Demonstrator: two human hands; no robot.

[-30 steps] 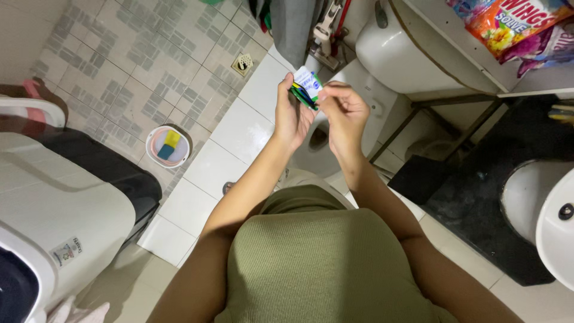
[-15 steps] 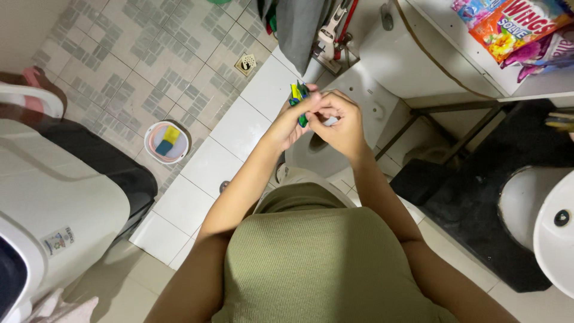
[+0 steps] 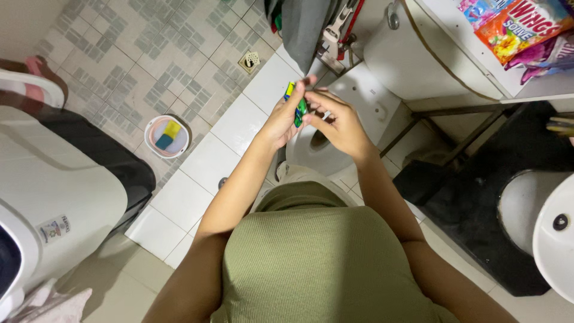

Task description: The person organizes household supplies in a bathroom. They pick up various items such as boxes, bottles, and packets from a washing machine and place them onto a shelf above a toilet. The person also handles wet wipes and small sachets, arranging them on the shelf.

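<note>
Small green, yellow and blue packet (image 3: 297,105) sits pinched between both hands above the white toilet (image 3: 335,134), held up close, likely so the fingers can work at it. Far left stands a white appliance (image 3: 54,197); next, a small round tub (image 3: 167,136) with a yellow and a blue piece rests on the patterned floor tiles (image 3: 143,66). The left hand (image 3: 281,116) is clamped on the packet, thumb raised. The right hand (image 3: 341,125) grips its near edge with curled fingers. Further right, bright detergent bags (image 3: 520,30) lie on a shelf, and a white basin (image 3: 553,230) sits at the far edge.

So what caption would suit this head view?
Both hands, left and right, pinch a small green packet above a white toilet.
</note>
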